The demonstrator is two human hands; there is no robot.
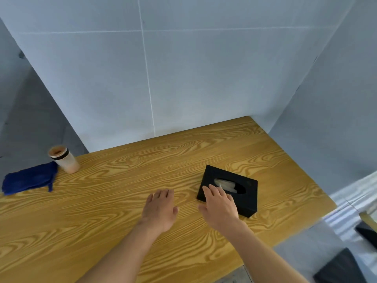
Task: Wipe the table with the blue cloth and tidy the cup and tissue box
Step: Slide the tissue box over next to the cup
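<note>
Reaching out, your right hand (219, 205) lay relaxed on the black rectangular tissue box (230, 190), left hand (159, 209) loose, empty; crumpled blue cloth (28, 180) untouched beside the beige cup (64, 159): everything seemingly remained.

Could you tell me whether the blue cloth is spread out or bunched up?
Bunched up: the blue cloth lies in a crumpled heap at the table's left edge.

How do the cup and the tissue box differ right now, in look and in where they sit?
The cup is pale, round and upright with a dark band near its rim; the tissue box is black, flat and angular. The cup stands at the far left beside the blue cloth, untouched; the box lies toward the right, with the right hand over its near corner. Both rest on the wooden table.
</note>
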